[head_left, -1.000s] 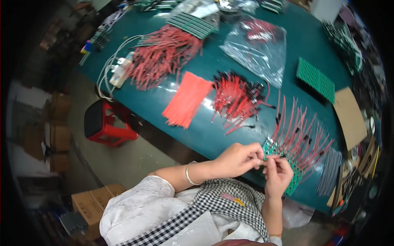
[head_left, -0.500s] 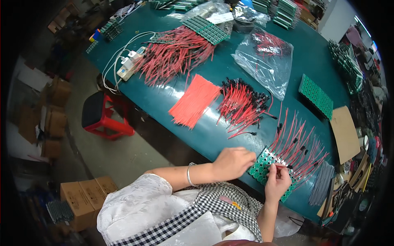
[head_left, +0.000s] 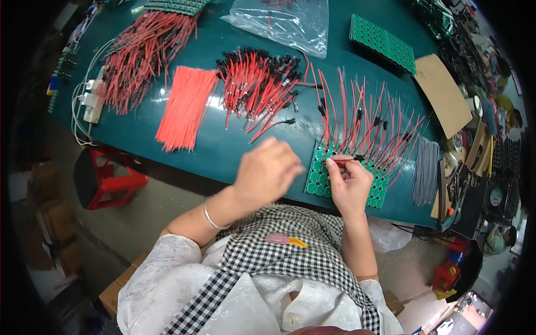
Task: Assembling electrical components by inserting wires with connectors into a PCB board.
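over the green board, right hand pinches a red wire.

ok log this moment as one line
left hand: raised, empty | right hand: pinching red wire | green board: on table

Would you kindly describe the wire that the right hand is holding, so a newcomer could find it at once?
Start at the teal table and find the green board at its near edge, bristling with upright red wires. The right hand rests on that board, and the red wire is pinched in its fingertips. Unlike its standing neighbours, it lies nearly level, its black tip pointing right.
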